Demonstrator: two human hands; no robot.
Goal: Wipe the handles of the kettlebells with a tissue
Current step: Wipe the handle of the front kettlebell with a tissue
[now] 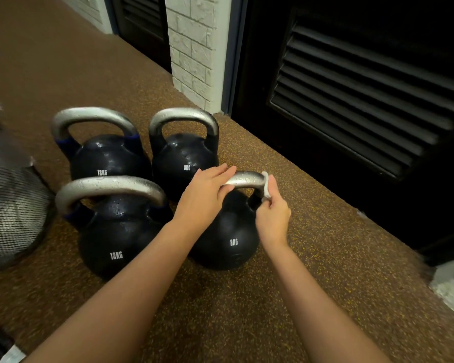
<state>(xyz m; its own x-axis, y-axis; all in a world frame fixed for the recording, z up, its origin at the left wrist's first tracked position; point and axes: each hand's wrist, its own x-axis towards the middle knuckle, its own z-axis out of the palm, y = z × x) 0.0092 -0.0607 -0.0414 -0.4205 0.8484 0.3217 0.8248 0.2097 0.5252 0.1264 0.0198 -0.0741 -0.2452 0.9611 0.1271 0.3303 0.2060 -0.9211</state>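
Right now the step in hand looks to be wiping the handle of the near right 8KG kettlebell [227,231], which stands on the speckled floor [312,258] at the centre of the frame. Toward the right, the right hand [271,218] pinches a white tissue [265,188] round the handle's right-hand bend [257,179], fingers curled about it. Just to the left, the left hand [205,197] rests on the handle's other end with fingers fairly straight, steadying the bell rather than gripping it. To do this well, I would keep the tissue wrapped fully round the bar and draw it along the arch toward the left hand, lifting that hand aside to reach the part beneath it. Droplets show on the metal, so a firm squeeze should help. Further left stands the near 12KG kettlebell [116,231]; behind, toward upper centre, the far 12KG kettlebell [108,155] and far 8KG kettlebell [184,158] wait, handles beaded with drops.
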